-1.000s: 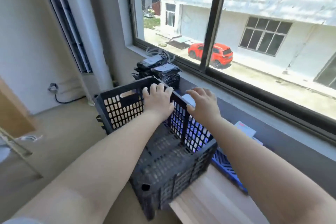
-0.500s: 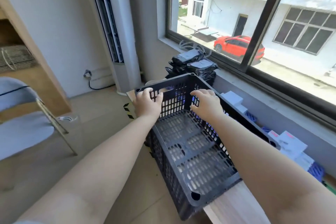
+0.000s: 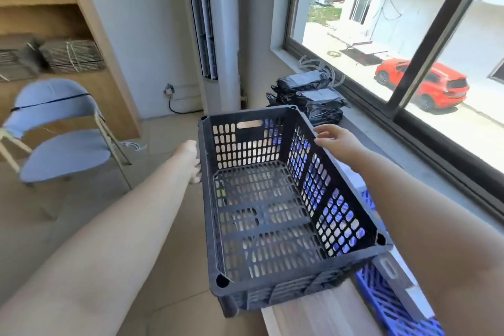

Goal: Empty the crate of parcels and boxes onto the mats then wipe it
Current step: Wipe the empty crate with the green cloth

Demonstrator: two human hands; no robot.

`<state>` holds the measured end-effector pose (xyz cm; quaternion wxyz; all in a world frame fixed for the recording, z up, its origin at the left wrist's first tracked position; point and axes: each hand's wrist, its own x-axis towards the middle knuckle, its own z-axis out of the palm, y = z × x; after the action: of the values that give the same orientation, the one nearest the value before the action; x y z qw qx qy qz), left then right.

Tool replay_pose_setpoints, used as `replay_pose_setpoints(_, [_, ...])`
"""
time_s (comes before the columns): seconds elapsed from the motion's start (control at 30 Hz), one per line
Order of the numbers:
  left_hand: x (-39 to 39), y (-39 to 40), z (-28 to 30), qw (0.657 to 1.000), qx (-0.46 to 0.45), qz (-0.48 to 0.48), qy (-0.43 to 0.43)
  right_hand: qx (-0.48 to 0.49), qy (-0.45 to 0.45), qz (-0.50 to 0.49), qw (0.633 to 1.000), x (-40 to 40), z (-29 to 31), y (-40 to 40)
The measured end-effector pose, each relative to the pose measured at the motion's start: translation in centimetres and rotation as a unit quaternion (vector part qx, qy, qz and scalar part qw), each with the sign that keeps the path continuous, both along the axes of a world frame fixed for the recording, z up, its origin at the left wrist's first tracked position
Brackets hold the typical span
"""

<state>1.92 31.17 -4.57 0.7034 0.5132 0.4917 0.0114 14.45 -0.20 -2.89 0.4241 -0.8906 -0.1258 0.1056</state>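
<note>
The dark perforated plastic crate [image 3: 272,292] stands upright and empty, partly overhanging the left edge of the wooden table [image 3: 313,316]. My left hand [image 3: 191,161] lies against the outside of the crate's left wall, fingers pointing down. Over the crate's right rim hovers my right hand [image 3: 334,136], its fingers stretched out and at or just above the rim. Black wrapped parcels [image 3: 308,95] are stacked on the table beyond the crate's far end. Blue mats [image 3: 381,297] lie on the table to the right, partly hidden by my right arm.
A pale box [image 3: 390,267] lies on the mats just right of the crate. A blue chair [image 3: 60,144] stands on the floor to the left. A tall white air-conditioner column [image 3: 218,35] rises behind the crate, and the window sill [image 3: 409,150] runs along the right.
The crate has come down from a tilt to stand level with its opening up. Both hands have left its far end; the left is now at the left wall, the right at the right rim.
</note>
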Motion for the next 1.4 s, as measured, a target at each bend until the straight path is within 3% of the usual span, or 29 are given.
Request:
replay_pose_setpoints(0.1, [-1.0,-0.3,0.0,0.999,0.012,-0.031,0.027,0.128,0.091,-0.026,0.987,1.2,0.5,-1.2])
replay_pose_setpoints(0.17, [-1.4,-0.2,-0.1,0.998,0.017,-0.040,0.037,0.149,0.113,-0.029,0.982,1.6,0.6,-1.9])
replay_pose_setpoints(0.3, [-2.5,-1.4,0.4,0.997,0.044,-0.043,0.044,0.026,0.054,-0.038,0.997,2.1,-0.5,-2.3])
replay_pose_setpoints(0.4, [-3.0,-2.3,0.3,0.997,0.060,-0.036,0.046,-0.072,0.089,-0.058,0.992,2.5,-1.2,-2.3])
replay_pose_setpoints(0.5, [-3.5,-3.0,0.0,0.995,0.069,-0.043,0.054,-0.107,0.156,-0.075,0.979,1.9,-2.1,-2.3])
replay_pose_setpoints(0.6, [-3.6,-3.7,-0.1,0.994,0.076,-0.038,0.067,-0.131,0.119,-0.092,0.980,1.1,-3.2,-1.9])
replay_pose_setpoints(0.7, [-3.4,-4.2,0.7,0.991,0.093,-0.036,0.087,-0.020,0.165,-0.110,0.980,0.0,-2.8,-1.6])
replay_pose_setpoints(0.8, [-3.4,-3.5,2.2,0.987,0.113,-0.027,0.107,0.098,0.273,-0.101,0.952,-0.4,-2.4,-1.8])
replay_pose_setpoints(0.87, [-3.4,-2.1,2.9,0.988,0.110,-0.020,0.103,0.131,0.295,-0.116,0.939,-0.6,-2.1,-1.6])
replay_pose_setpoints(1.1, [-5.0,1.2,5.0,0.987,0.134,0.005,0.092,0.165,0.299,-0.121,0.932,-2.5,-1.2,1.4])
replay_pose_setpoints(1.2, [-6.5,2.9,5.5,0.990,0.106,0.006,0.095,0.172,0.290,-0.121,0.934,-3.8,-0.7,2.5])
replay_pose_setpoints(1.4, [-9.3,5.7,7.5,0.985,0.145,-0.048,0.077,0.177,0.266,-0.136,0.938,-7.2,1.5,3.9])
